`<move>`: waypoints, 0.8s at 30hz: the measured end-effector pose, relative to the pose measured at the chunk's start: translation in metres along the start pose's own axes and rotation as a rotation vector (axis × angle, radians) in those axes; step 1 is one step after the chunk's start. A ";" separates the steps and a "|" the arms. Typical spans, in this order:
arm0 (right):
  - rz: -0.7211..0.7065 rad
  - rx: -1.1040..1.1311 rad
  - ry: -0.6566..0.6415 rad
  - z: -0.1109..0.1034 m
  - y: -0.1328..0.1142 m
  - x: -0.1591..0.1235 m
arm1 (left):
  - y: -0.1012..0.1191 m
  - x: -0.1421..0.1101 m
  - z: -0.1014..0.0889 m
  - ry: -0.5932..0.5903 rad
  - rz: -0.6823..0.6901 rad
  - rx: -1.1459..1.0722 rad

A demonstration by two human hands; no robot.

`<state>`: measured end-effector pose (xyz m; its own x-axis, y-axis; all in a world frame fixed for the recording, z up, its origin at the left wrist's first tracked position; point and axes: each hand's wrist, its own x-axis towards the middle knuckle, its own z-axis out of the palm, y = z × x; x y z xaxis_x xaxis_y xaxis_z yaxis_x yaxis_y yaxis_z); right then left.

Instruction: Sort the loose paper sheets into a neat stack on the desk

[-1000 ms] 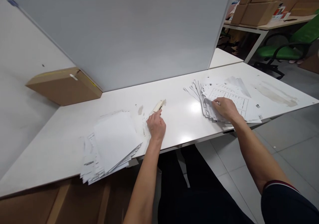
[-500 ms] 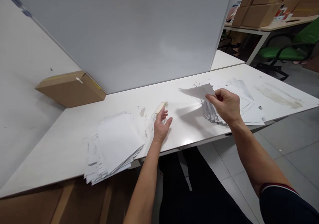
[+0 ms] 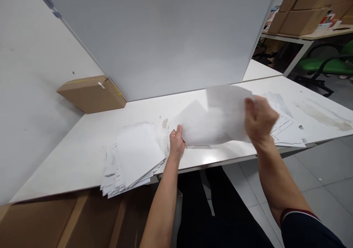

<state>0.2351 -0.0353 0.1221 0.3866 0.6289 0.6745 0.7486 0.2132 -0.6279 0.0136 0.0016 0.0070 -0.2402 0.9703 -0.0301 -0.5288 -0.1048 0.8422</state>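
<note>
Across the middle of the white table (image 3: 68, 160), white paper (image 3: 220, 117) spans the space between the two hands, its broad face toward the camera. The left hand (image 3: 177, 144) is closed on its left end, thumb uppermost and fingers curled in. The right hand (image 3: 260, 119) is closed to a narrow grip at the other end, raised off the tabletop; it is blurred, so the exact place of each finger cannot be told. Nor can I tell whether the paper is one bent sheet or two overlapping, though a corner stands up near the left hand.

Paper this thin most likely handles best with a light pinch close to the edge, the thumb flat rather than digging in, since a hard squeeze could leave a crease. The span between the hands looks slightly bowed; an even, gentle tension should flatten it, while a sharp pull could tear it at the thumbs. Moving both hands at the same pace would probably stop it flapping. If two sheets are caught together, a small rub between thumb and finger should part them.

To the left lies a paper stack (image 3: 139, 154) with uneven edges, some sheets jutting past the table's front edge, so a sleeve or forearm brushing it could push sheets off. Beyond the right hand, printed sheets (image 3: 284, 125) lie fanned out, and a low wrist there might drag them. The brownish stain (image 3: 164, 123) beside the paper's left end is best avoided, in case it marks the paper.
</note>
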 end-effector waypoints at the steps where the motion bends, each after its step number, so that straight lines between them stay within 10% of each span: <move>1: -0.059 -0.040 0.131 -0.013 -0.003 0.003 | 0.000 0.001 0.001 -0.006 -0.009 -0.019; 4: -0.087 0.106 0.286 -0.048 -0.018 0.008 | 0.002 0.001 0.004 -0.030 -0.030 -0.047; 7: -0.003 0.360 0.010 -0.053 -0.025 0.011 | 0.004 -0.001 0.006 -0.052 -0.059 -0.052; 13: -0.185 0.035 -0.457 0.031 0.001 0.005 | 0.005 -0.003 0.005 -0.130 -0.137 -0.114; 18: -0.305 -0.207 -0.449 0.078 0.010 -0.011 | 0.007 -0.005 0.007 -0.209 -0.117 -0.123; 24: -0.207 -0.124 -0.421 0.087 0.006 -0.017 | 0.007 -0.007 0.007 -0.223 -0.107 -0.015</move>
<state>0.1862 0.0199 0.0727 -0.0094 0.8364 0.5481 0.8554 0.2906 -0.4288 0.0177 -0.0041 0.0169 0.0025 1.0000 0.0025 -0.5542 -0.0007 0.8324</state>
